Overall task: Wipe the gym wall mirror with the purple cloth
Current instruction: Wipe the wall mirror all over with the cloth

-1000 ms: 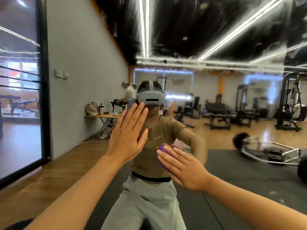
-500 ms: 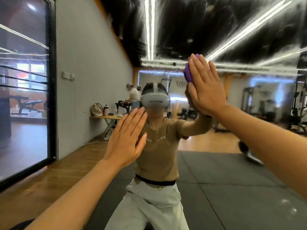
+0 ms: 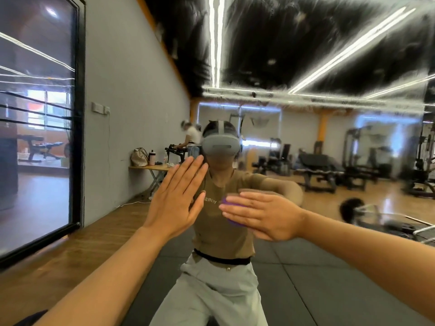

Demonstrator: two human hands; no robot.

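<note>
head view: the left hand (image 3: 175, 203) lies flat against the mirror (image 3: 329, 147), fingers straight and close together, pointing up and to the right, holding nothing. the right hand (image 3: 266, 214) reaches in from the right with straight fingers pointing left, pressing the cloth (image 3: 227, 201) onto the glass. only a purple edge of the cloth shows by the fingertips and under the palm. the two hands are near each other but apart, at chest height of the reflected person (image 3: 223, 231). the reflection shows a folding table (image 3: 155, 169) with a bag (image 3: 139, 157) by the grey wall (image 3: 131, 102).
</note>
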